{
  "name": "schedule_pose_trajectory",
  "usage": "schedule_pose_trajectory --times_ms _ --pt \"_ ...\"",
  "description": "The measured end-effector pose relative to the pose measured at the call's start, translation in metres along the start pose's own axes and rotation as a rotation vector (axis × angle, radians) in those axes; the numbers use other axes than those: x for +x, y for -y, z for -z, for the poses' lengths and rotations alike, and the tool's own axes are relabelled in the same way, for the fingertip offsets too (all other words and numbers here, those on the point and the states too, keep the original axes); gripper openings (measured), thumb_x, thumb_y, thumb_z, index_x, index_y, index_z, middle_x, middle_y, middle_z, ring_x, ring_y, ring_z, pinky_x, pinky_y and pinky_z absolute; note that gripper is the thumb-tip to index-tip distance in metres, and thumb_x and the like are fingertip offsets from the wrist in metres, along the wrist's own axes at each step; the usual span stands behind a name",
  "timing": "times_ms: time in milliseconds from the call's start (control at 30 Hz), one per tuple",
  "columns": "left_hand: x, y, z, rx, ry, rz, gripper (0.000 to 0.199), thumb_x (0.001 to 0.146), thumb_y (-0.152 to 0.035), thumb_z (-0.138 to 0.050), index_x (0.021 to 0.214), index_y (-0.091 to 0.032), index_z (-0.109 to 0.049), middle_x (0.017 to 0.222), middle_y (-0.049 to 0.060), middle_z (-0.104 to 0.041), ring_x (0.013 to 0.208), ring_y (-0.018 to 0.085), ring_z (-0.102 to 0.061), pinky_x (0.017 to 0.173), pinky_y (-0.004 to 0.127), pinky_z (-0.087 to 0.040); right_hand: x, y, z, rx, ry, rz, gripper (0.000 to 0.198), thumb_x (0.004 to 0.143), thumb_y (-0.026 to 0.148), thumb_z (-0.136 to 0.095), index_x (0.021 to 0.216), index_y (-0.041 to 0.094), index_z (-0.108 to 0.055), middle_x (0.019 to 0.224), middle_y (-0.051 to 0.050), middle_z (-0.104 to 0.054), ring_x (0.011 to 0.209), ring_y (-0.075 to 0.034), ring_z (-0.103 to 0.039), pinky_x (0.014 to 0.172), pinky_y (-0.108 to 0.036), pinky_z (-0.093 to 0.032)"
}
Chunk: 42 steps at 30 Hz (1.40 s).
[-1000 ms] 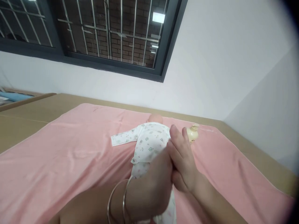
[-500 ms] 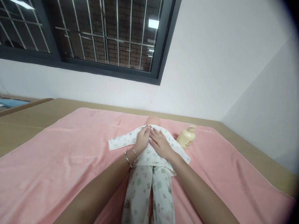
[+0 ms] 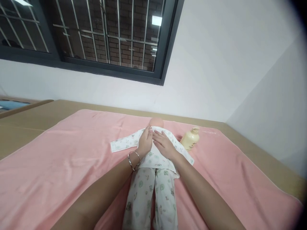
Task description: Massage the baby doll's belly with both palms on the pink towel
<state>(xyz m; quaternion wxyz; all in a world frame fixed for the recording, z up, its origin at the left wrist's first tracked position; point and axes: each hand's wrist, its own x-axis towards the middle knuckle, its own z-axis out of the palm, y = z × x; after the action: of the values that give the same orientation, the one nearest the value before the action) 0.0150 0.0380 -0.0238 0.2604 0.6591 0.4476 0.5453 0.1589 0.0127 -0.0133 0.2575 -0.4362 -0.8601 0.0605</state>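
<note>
A doll with a bald head [image 3: 156, 122] lies on its back on a pink blanket [image 3: 91, 140], dressed in a white printed top [image 3: 154, 159] and matching trousers [image 3: 143, 185]. My left hand [image 3: 145, 141] rests on the upper chest of the top, turned partly on its edge, fingers stretched out towards the head. It wears two thin bangles [image 3: 130, 160] at the wrist. Beside it, my right hand [image 3: 165, 145] lies flat on the chest with its fingers extended. Neither hand grips anything. The top's left-hand sleeve [image 3: 124, 143] spreads out sideways.
A pale yellow pump bottle [image 3: 190, 139] lies tilted on the blanket, right of the doll. Behind stand a white wall [image 3: 199, 64] and a dark-framed window [image 3: 161, 73] with bars. The tan padded surface [image 3: 69, 107] borders the blanket. Something blue [image 3: 13, 104] shows at far left.
The view has shifted slightly. My left hand looks turned a little more onto its edge, and my right fingers are a bit closer together. Doll and bottle have stayed put.
</note>
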Motion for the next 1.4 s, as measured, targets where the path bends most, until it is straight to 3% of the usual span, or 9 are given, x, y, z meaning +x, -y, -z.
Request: schedule_pose_trajectory --times_ms 200,367,500,633,767,900,1033,1200,1400 --pt "0.0 0.003 0.0 0.056 -0.022 -0.051 0.045 0.101 -0.042 -0.027 0.123 -0.017 -0.058 0.126 0.012 -0.063 0.12 0.023 -0.056 0.108 0.042 -0.041 -0.005 0.002 -0.007 -0.15 -0.103 -0.446 0.064 0.1 0.041 -0.028 0.147 -0.002 -0.033 0.154 -0.022 -0.03 0.146 -0.029 -0.023 0.119 -0.046 -0.018" --pt "0.001 0.007 -0.001 0.064 -0.014 -0.01 0.035 0.098 -0.033 -0.038 0.122 -0.017 -0.057 0.127 0.011 -0.062 0.12 0.023 -0.057 0.107 0.042 -0.042 -0.01 0.037 -0.009 -0.224 -0.025 -0.122 0.06 0.093 0.028 -0.04 0.15 0.008 -0.033 0.157 -0.013 -0.028 0.149 -0.028 -0.012 0.121 -0.047 -0.011" --pt "0.001 0.007 -0.001 0.102 -0.014 -0.03 0.035 0.098 -0.032 -0.037 0.123 -0.017 -0.057 0.124 0.011 -0.063 0.118 0.023 -0.058 0.105 0.042 -0.044 -0.004 0.014 0.002 -0.08 0.03 0.04 0.051 0.095 0.027 -0.038 0.146 0.025 -0.043 0.152 -0.001 -0.039 0.147 -0.02 -0.022 0.121 -0.048 -0.01" --pt "0.001 0.005 -0.001 0.158 0.005 -0.074 0.033 0.097 -0.029 -0.039 0.121 -0.015 -0.058 0.124 0.012 -0.063 0.118 0.024 -0.057 0.106 0.044 -0.043 -0.001 -0.007 0.001 -0.004 -0.045 -0.179 0.051 0.1 0.039 -0.032 0.147 0.022 -0.041 0.156 -0.004 -0.032 0.147 -0.022 -0.02 0.12 -0.048 -0.014" --pt "0.0 0.005 0.0 0.154 -0.007 -0.072 0.034 0.098 -0.029 -0.037 0.121 -0.016 -0.058 0.124 0.012 -0.063 0.118 0.024 -0.057 0.106 0.044 -0.043 -0.007 0.02 -0.013 -0.103 -0.094 -0.507 0.065 0.098 0.042 -0.034 0.151 0.004 -0.029 0.157 -0.021 -0.021 0.147 -0.033 -0.016 0.118 -0.052 -0.018" --pt "0.0 0.004 0.003 0.163 0.008 -0.114 0.029 0.095 -0.027 -0.042 0.115 -0.016 -0.061 0.123 0.012 -0.064 0.119 0.023 -0.057 0.108 0.043 -0.042 -0.011 0.046 -0.016 -0.189 -0.047 -0.309 0.06 0.094 0.027 -0.041 0.15 0.008 -0.033 0.158 -0.016 -0.021 0.149 -0.033 -0.007 0.119 -0.051 -0.014" --pt "0.0 0.003 0.003 0.219 0.024 -0.145 0.026 0.093 -0.025 -0.044 0.108 -0.017 -0.063 0.122 0.011 -0.065 0.119 0.024 -0.057 0.107 0.044 -0.042 -0.004 0.02 -0.006 -0.086 0.026 -0.1 0.049 0.095 0.027 -0.041 0.144 0.027 -0.046 0.157 -0.003 -0.028 0.149 -0.025 -0.014 0.12 -0.052 -0.011" --pt "0.001 0.004 0.001 0.327 0.053 -0.156 0.03 0.089 -0.019 -0.047 0.114 -0.014 -0.062 0.129 0.014 -0.062 0.127 0.026 -0.052 0.113 0.047 -0.037 0.002 -0.016 -0.005 -0.014 -0.122 -0.346 0.056 0.1 0.043 -0.032 0.147 0.014 -0.04 0.155 -0.012 -0.031 0.146 -0.025 -0.023 0.119 -0.048 -0.017" --pt "0.0 0.006 0.0 0.503 0.088 -0.117 0.043 0.09 -0.025 -0.046 0.128 -0.008 -0.055 0.14 0.019 -0.053 0.138 0.03 -0.041 0.117 0.047 -0.03 -0.007 0.001 -0.01 -0.186 -0.232 -0.422 0.053 0.099 0.043 -0.032 0.137 0.014 -0.054 0.144 -0.013 -0.049 0.138 -0.027 -0.041 0.113 -0.043 -0.034"
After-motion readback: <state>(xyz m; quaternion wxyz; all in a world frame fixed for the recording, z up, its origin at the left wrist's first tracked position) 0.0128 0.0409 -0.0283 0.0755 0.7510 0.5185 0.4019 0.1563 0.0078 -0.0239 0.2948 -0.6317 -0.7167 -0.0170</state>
